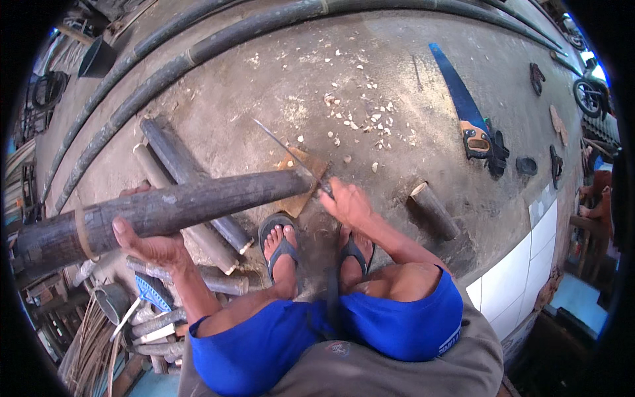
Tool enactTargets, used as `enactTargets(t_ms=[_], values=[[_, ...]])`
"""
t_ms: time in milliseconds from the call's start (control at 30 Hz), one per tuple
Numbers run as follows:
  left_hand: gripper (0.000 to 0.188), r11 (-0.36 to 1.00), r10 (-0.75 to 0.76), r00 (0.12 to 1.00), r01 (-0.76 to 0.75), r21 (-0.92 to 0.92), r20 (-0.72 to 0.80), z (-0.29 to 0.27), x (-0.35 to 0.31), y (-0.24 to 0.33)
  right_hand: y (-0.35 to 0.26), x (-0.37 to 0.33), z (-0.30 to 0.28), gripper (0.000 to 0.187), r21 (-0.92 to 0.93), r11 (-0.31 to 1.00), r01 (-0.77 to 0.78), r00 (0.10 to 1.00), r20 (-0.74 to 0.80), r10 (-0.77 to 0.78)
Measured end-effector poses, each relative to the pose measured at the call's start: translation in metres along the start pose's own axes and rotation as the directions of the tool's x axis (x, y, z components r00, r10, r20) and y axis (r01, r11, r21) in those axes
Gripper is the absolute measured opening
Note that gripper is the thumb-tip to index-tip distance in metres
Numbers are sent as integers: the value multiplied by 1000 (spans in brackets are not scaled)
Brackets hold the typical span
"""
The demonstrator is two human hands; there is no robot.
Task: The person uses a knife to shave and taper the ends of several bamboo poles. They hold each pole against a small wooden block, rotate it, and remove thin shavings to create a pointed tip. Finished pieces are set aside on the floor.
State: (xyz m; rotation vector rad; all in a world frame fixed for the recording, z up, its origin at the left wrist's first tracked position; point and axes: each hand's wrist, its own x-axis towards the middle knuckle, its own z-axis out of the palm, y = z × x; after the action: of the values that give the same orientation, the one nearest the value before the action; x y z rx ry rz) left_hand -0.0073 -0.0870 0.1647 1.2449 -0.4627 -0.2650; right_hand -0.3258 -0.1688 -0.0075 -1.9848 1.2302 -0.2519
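A thick, dark bamboo piece [225, 196] slants across in front of me, from the left edge to near my feet. My left hand [155, 250] is closed round it from below, beside a pale node ring. Its far end lies over a small brown board [291, 206] on the ground. My right hand [350, 202] is closed on the handle of a long-bladed knife [286, 147]. The thin blade points up and to the left, at the bamboo's end; whether it touches cannot be made out. Most of the handle is hidden by my fingers.
Long bamboo poles [258, 25] curve across the back. A handsaw [456, 99] lies at the right, near loose sandals [499, 155]. One short bamboo piece [435, 210] rests right of my feet; several cut pieces [178, 155] lie left. Pale wood chips [377, 119] litter the ground.
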Motion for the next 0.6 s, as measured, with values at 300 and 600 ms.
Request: enactTargets(t_ms=[300, 600], values=[[72, 983, 59, 991, -36, -180, 122, -5, -4, -8, 16, 5, 10, 32, -203, 977, -61, 997, 24, 68], [79, 983, 78, 987, -52, -179, 141, -2, -8, 0, -15, 3, -16, 33, 7, 996, 84, 987, -135, -83]])
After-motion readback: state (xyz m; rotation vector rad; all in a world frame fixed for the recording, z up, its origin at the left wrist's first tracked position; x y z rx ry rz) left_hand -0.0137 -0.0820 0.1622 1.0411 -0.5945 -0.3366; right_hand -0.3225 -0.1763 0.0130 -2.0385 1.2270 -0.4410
